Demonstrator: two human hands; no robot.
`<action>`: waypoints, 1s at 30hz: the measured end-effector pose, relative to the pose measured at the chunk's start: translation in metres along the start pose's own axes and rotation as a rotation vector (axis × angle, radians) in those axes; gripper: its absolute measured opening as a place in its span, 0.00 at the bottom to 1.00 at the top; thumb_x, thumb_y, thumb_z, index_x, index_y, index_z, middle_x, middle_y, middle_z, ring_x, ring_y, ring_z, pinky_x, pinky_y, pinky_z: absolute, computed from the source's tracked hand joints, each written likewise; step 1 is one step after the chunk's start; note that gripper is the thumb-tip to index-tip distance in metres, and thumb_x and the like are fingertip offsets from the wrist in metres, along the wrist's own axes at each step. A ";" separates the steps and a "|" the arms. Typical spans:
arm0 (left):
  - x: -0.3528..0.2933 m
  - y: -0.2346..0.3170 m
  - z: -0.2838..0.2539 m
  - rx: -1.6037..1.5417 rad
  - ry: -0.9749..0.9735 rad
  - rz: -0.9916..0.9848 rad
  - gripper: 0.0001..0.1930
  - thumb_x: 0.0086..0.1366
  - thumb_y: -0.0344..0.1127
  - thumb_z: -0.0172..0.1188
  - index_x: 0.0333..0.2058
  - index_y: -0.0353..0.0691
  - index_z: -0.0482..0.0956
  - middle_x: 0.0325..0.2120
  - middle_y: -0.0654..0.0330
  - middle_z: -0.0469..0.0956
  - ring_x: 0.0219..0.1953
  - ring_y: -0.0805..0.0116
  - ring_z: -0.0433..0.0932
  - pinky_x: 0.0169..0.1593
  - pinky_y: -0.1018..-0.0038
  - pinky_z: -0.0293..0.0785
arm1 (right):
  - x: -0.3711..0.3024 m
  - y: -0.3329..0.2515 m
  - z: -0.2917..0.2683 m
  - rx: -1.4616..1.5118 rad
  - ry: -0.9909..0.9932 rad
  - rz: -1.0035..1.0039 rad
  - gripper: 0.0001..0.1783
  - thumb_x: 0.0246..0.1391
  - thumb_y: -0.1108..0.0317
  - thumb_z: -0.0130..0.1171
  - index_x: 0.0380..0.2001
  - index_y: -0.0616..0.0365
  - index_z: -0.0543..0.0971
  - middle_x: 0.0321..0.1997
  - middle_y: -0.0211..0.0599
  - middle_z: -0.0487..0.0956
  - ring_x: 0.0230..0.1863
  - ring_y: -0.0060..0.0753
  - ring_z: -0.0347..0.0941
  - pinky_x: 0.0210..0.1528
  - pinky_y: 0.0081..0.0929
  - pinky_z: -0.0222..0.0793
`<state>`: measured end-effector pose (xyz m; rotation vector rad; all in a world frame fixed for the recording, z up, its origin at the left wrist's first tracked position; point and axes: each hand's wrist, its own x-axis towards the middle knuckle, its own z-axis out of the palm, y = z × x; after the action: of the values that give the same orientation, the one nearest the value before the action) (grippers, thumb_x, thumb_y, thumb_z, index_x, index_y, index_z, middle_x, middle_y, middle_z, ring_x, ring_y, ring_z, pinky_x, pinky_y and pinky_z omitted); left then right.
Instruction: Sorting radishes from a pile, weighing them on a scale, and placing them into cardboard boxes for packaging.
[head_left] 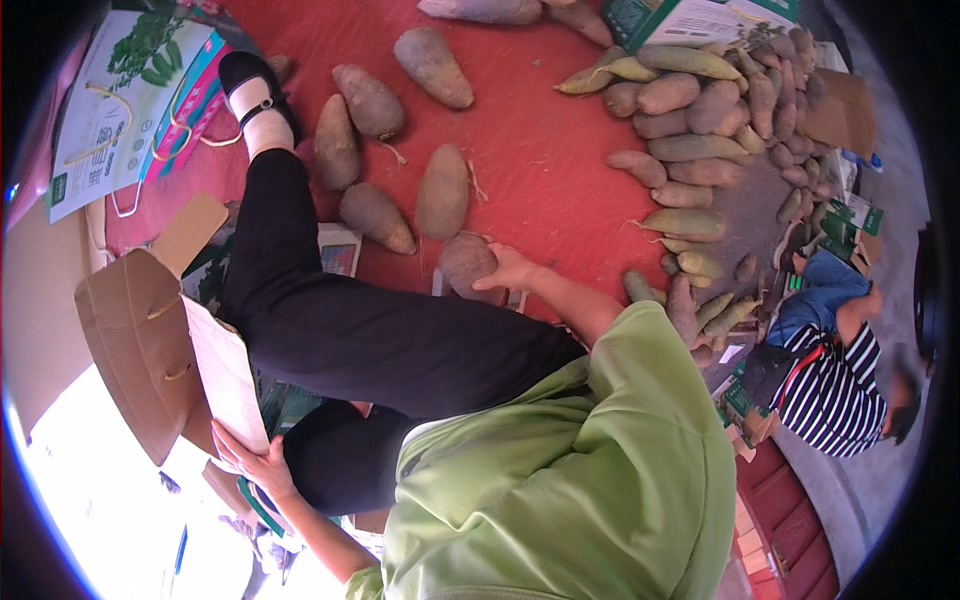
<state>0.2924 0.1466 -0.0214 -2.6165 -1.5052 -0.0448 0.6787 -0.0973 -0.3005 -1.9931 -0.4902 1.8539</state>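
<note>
My right hand (510, 268) is closed round the right side of a rounded brown root vegetable (467, 262), just beyond my bent leg. Metal-coloured edges show below that root, but most of what lies under it is hidden by my leg. At the lower left, my left hand (252, 462) grips the near edge of a pale cardboard flap (228, 370), its thumb apart from the fingers. The flap belongs to an upright brown carton (140, 345) with cord handles. Several large brown roots (441, 192) lie loose on the red floor covering (520, 120) beyond my right hand.
A big pile of brown and greenish roots (700, 147) spreads over the right side. Printed cartons stand at the far left (130, 100) and top right (715, 20). A grey-white panel (340, 250) sits beside my leg. Another person in a striped shirt (830, 400) is at the right.
</note>
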 end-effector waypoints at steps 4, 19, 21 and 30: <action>-0.004 -0.010 -0.002 0.040 0.021 0.024 0.54 0.47 0.81 0.38 0.62 0.42 0.55 0.56 0.48 0.63 0.56 0.50 0.62 0.56 0.52 0.56 | 0.012 0.016 0.009 -0.111 0.051 -0.084 0.53 0.30 0.51 0.73 0.58 0.67 0.61 0.58 0.53 0.66 0.60 0.47 0.62 0.59 0.36 0.60; -0.003 -0.011 0.002 0.020 0.062 0.075 0.53 0.49 0.80 0.37 0.62 0.41 0.56 0.55 0.48 0.64 0.55 0.50 0.64 0.56 0.53 0.57 | 0.000 0.028 -0.116 -0.367 0.747 0.114 0.27 0.44 0.63 0.63 0.50 0.54 0.71 0.52 0.47 0.69 0.53 0.47 0.68 0.52 0.39 0.67; -0.003 -0.009 0.000 0.025 0.054 0.069 0.53 0.49 0.80 0.37 0.62 0.41 0.56 0.55 0.48 0.64 0.55 0.50 0.63 0.56 0.53 0.57 | -0.015 0.017 -0.145 -0.424 0.788 0.224 0.26 0.46 0.63 0.61 0.51 0.51 0.69 0.55 0.44 0.66 0.55 0.48 0.67 0.53 0.41 0.66; -0.002 -0.005 -0.004 0.000 0.019 0.041 0.54 0.48 0.79 0.41 0.62 0.38 0.55 0.56 0.46 0.62 0.57 0.49 0.60 0.58 0.54 0.54 | -0.031 0.028 -0.220 -0.978 0.905 0.275 0.20 0.55 0.61 0.48 0.53 0.44 0.66 0.56 0.29 0.66 0.57 0.36 0.62 0.51 0.40 0.64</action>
<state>0.2870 0.1470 -0.0176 -2.6382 -1.4456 -0.0665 0.8962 -0.1446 -0.2741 -3.3360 -0.9473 0.5748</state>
